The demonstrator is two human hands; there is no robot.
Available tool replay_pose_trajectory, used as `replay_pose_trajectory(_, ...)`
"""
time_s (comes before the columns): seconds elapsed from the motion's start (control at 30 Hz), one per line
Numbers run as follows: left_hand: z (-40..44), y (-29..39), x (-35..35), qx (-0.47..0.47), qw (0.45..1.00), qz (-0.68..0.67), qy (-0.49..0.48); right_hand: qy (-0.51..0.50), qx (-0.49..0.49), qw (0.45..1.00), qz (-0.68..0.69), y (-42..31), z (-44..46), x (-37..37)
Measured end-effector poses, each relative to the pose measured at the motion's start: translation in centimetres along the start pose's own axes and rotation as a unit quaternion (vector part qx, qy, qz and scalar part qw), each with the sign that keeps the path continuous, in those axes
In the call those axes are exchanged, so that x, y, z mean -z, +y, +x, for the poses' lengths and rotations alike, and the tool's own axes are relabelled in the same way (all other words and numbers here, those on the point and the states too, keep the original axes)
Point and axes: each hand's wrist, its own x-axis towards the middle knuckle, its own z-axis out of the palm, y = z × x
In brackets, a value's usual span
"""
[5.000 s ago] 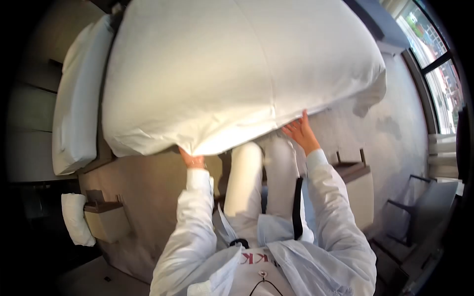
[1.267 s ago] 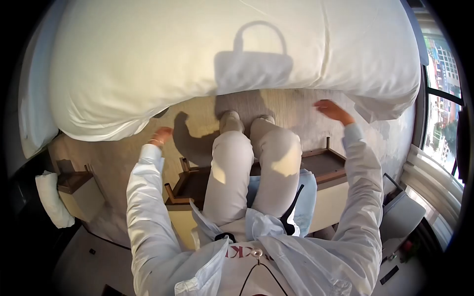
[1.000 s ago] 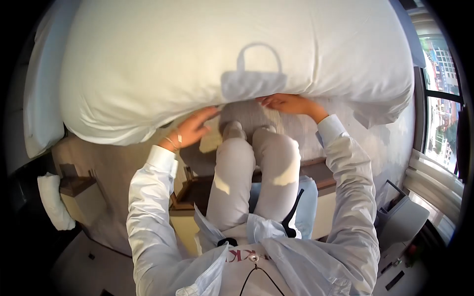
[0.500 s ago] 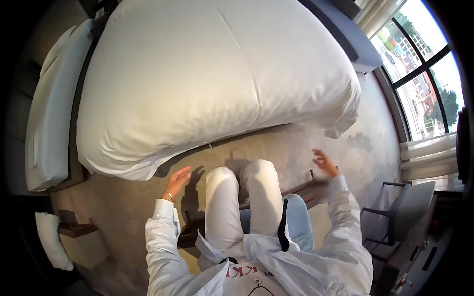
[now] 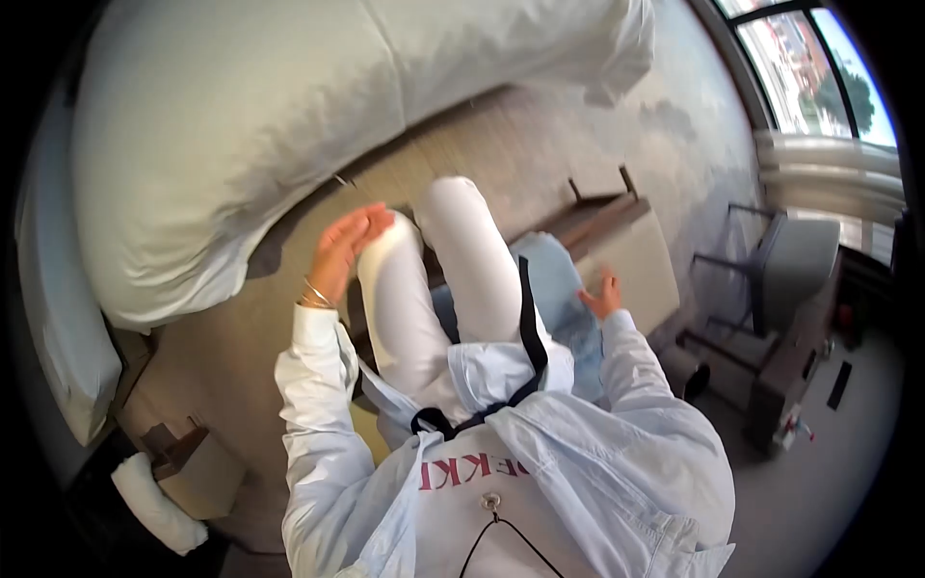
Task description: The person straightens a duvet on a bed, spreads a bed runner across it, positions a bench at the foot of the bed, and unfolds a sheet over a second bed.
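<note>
My left hand [image 5: 347, 252] is open above my left thigh, its fingers stretched out and holding nothing. A thin bracelet circles that wrist. My right hand [image 5: 604, 295] is lower on the right, with fingers apart. It is at the edge of a light blue denim cloth [image 5: 551, 265] and over a beige padded bench [image 5: 638, 265] with a brown wooden frame; whether it touches either I cannot tell. My legs [image 5: 467, 250] in white trousers are bent in front of me. A black strap [image 5: 528, 313] lies across my right thigh.
A large bed with a white cover [image 5: 241, 116] fills the upper left. On the right are a grey chair [image 5: 800, 270], a brown desk [image 5: 785, 385], and a window [image 5: 819, 72] with a sheer curtain [image 5: 829, 173]. At lower left, a white pillow [image 5: 154, 506] leans by a beige stool [image 5: 207, 477].
My view has tilted down and turned, so the bed shifts up and left. My right hand has come down and inward to the denim cloth. My left hand is now nearer my thigh.
</note>
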Motion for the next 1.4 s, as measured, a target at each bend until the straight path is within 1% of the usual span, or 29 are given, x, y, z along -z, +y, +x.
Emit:
replay_pose_trajectory(0.03, 1.6, 0.1, 0.0, -0.006, 0.999, 0.026, -0.024, 0.005, -0.001, 1.000, -0.017, -1.1, -0.5, 0.2)
replay_pose_trajectory(0.07, 3.2, -0.1, 0.0, 0.020, 0.999, 0.023, -0.035, 0.014, 0.000, 0.999, -0.033, -2.4, -0.6, 0.2)
replay_pose_trajectory(0.1, 4.9, -0.4, -0.4, 0.028, 0.998, 0.024, -0.055, 0.006, -0.022, 0.999, -0.035, -4.2, -0.4, 0.4)
replay_pose_trajectory(0.17, 7.8, -1.0, -1.8, 0.045, 0.992, 0.013, -0.118, 0.025, -0.117, 0.992, -0.044, -7.0, -0.1, 0.8)
replay_pose_trajectory(0.23, 11.1, -2.4, -3.1, 0.088, 0.980, -0.022, -0.177, 0.027, -0.154, 0.987, -0.041, -7.6, 0.5, 0.2)
replay_pose_trajectory(0.27, 12.4, -2.7, -4.0, 0.144, 0.975, -0.037, -0.168, 0.038, -0.172, 0.984, -0.036, -7.6, 1.2, -0.1)
replay_pose_trajectory(0.3, 13.6, -2.8, -4.9, 0.167, 0.967, -0.061, -0.184, 0.058, -0.175, 0.982, -0.044, -7.6, 1.4, -0.5)
replay_pose_trajectory(0.33, 14.6, -2.7, -5.9, 0.186, 0.958, -0.067, -0.207, 0.044, -0.190, 0.980, -0.035, -7.8, 1.2, -0.8)
replay_pose_trajectory(0.43, 16.9, -3.0, -8.6, 0.244, 0.934, -0.006, -0.261, 0.077, -0.162, 0.984, 0.013, -8.4, 1.1, -0.9)
replay_pose_trajectory(0.47, 17.4, -3.5, -9.1, 0.263, 0.930, -0.016, -0.256, 0.086, -0.177, 0.980, 0.029, -8.8, 1.3, -1.2)
replay_pose_trajectory(0.53, 18.1, -5.0, -10.6, 0.279, 0.929, 0.026, -0.243, 0.058, -0.208, 0.976, 0.029, -8.9, -0.1, -0.9)
replay_pose_trajectory(0.57, 18.2, -5.6, -11.5, 0.286, 0.921, 0.040, -0.261, 0.084, -0.210, 0.974, -0.020, -8.6, -0.3, -1.2)
replay_pose_trajectory(0.6, 18.4, -6.5, -12.3, 0.329, 0.907, 0.050, -0.257, 0.094, -0.232, 0.968, -0.009, -7.6, -0.1, -1.7)
replay_pose_trajectory(0.63, 18.4, -7.1, -13.0, 0.371, 0.892, 0.061, -0.251, 0.078, -0.226, 0.971, -0.006, -6.9, -0.1, -2.0)
replay_pose_trajectory(0.67, 18.3, -8.0, -13.7, 0.381, 0.882, 0.078, -0.266, 0.061, -0.220, 0.974, -0.002, -6.2, -0.2, -2.6)
replay_pose_trajectory(0.73, 18.1, -9.4, -15.4, 0.441, 0.856, 0.094, -0.253, 0.001, -0.254, 0.967, -0.005, -4.7, 0.6, -2.5)
replay_pose_trajectory(0.8, 17.3, -11.2, -16.9, 0.460, 0.833, 0.157, -0.263, -0.102, -0.224, 0.966, -0.075, -3.1, 0.6, -3.5)
replay_pose_trajectory(0.83, 17.0, -11.7, -17.3, 0.470, 0.821, 0.186, -0.267, -0.102, -0.241, 0.963, -0.063, -3.2, 0.5, -3.5)
replay_pose_trajectory(0.9, 16.4, -12.1, -18.6, 0.487, 0.791, 0.238, -0.285, -0.035, -0.144, 0.987, -0.065, -3.3, -0.4, -3.6)
replay_pose_trajectory(0.93, 16.3, -12.0, -19.2, 0.494, 0.783, 0.245, -0.289, -0.037, -0.155, 0.986, -0.057, -3.6, -1.3, -3.4)
replay_pose_trajectory(1.0, 16.0, -12.3, -20.3, 0.470, 0.768, 0.267, -0.342, -0.087, -0.219, 0.962, 0.136, -3.7, -3.0, -2.9)
replay_pose_trajectory(1.03, 15.4, -12.2, -20.5, 0.481, 0.768, 0.258, -0.336, -0.077, -0.224, 0.962, 0.135, -4.4, -4.4, -1.8)
replay_pose_trajectory(1.1, 14.9, -11.2, -20.9, 0.483, 0.764, 0.261, -0.340, 0.010, -0.292, 0.949, 0.120, -7.5, -7.6, 1.2)
replay_pose_trajectory(1.17, 13.3, -8.5, -21.9, 0.472, 0.768, 0.266, -0.341, 0.027, -0.369, 0.923, 0.107, -10.4, -11.1, 5.3)
replay_pose_trajectory(1.23, 12.2, -5.8, -22.5, 0.458, 0.771, 0.264, -0.354, 0.142, -0.416, 0.897, 0.042, -14.1, -13.6, 11.0)
replay_pose_trajectory(1.27, 12.2, -4.7, -22.9, 0.449, 0.764, 0.266, -0.379, 0.150, -0.404, 0.902, 0.036, -15.4, -14.0, 13.8)
replay_pose_trajectory(1.33, 10.7, -1.7, -23.8, 0.426, 0.771, 0.270, -0.389, 0.274, -0.449, 0.847, 0.077, -18.2, -15.4, 20.2)
replay_pose_trajectory(1.37, 10.1, -0.3, -24.0, 0.413, 0.775, 0.266, -0.398, 0.289, -0.437, 0.849, 0.069, -19.6, -15.4, 23.3)
replay_pose_trajectory(1.4, 9.8, 1.5, -24.3, 0.396, 0.779, 0.261, -0.410, 0.362, -0.364, 0.847, 0.138, -21.7, -14.9, 26.5)
